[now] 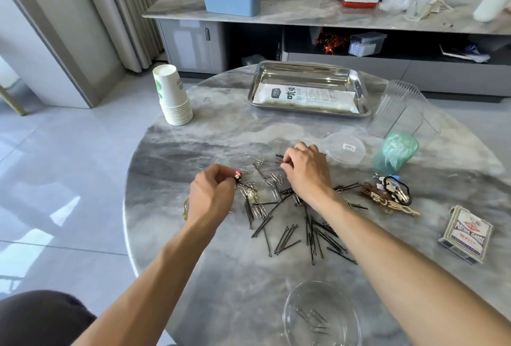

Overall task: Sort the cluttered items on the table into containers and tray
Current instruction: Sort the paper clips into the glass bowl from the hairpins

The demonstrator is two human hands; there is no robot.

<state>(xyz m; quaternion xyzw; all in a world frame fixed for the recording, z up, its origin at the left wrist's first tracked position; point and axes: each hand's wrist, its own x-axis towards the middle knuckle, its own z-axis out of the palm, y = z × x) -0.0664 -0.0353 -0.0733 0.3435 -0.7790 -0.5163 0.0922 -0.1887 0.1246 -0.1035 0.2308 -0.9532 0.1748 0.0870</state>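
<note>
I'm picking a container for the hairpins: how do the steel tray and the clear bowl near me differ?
The steel tray is rectangular, opaque and shiny; the clear bowl is round and see-through. The tray sits at the far side of the table; the bowl sits at the near edge, between the forearms. The tray holds one white packet; the bowl holds a few paper clips. Both stand upright and open-topped.

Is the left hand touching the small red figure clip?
Touching. The head view shows the left hand pinching the small red figure clip at its fingertips, with no gap visible.
</note>
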